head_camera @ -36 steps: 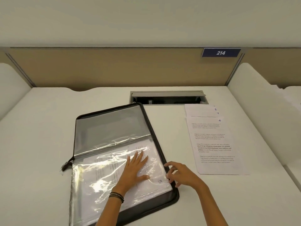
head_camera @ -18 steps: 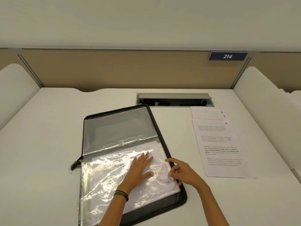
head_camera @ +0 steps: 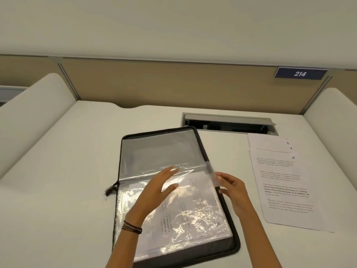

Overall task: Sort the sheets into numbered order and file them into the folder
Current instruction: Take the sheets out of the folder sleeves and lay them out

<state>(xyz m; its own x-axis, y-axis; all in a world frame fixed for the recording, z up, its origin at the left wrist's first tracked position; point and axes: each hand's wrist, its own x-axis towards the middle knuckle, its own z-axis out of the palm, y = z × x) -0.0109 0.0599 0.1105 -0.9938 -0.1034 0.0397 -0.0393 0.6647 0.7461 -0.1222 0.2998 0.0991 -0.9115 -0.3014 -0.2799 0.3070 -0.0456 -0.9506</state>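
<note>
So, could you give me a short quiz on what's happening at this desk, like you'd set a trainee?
1. True or false: the loose sheets lie to the right of the folder.
2. What does the right hand pinch? A a pen; B the clear sleeve; C a loose sheet.
3. Fill in: the handwritten number on the top loose sheet is ___.
Key: 1 true; 2 B; 3 the number 4.

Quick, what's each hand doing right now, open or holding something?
Left hand: open, fingers straight above the clear sleeve.
Right hand: pinching the clear sleeve's right edge.
</note>
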